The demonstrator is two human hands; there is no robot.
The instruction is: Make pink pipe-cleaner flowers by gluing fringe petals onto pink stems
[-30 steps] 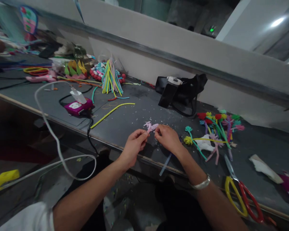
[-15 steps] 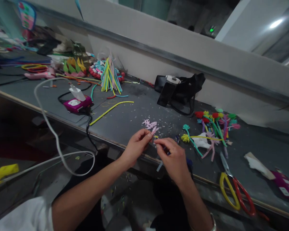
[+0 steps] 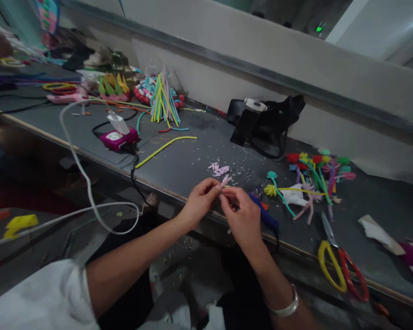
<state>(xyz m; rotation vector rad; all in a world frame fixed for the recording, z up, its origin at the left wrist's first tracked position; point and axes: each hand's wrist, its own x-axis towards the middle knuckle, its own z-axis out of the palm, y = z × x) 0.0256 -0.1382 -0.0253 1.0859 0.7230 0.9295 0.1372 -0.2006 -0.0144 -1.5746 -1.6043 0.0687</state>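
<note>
My left hand (image 3: 202, 201) pinches a small pink fringed piece (image 3: 225, 180) between thumb and fingers; the fringe points up and away from me. My right hand (image 3: 242, 213) is closed beside it, its thumb and fingertips meeting the left ones at the lower end of the pink piece. Whatever sits between the right fingertips is hidden. Just beyond the hands is a little heap of pink strips (image 3: 219, 169) among scattered scraps. Right of my right hand, a blue tool with an orange part (image 3: 270, 220) lies at the table edge, partly covered.
Scissors with yellow and red handles (image 3: 342, 268) overhang the front edge. Fuzzy stem flowers (image 3: 313, 169) lie at right. A black bag (image 3: 278, 119) leans at the back. A purple power strip (image 3: 119, 137), white cable (image 3: 86, 178), yellow stem (image 3: 165, 149) and bundled stems (image 3: 163, 101) are left.
My right fingers have closed in on the pink piece, where a gap showed before. More of the blue tool now shows beside my right hand. The whole view has shifted slightly.
</note>
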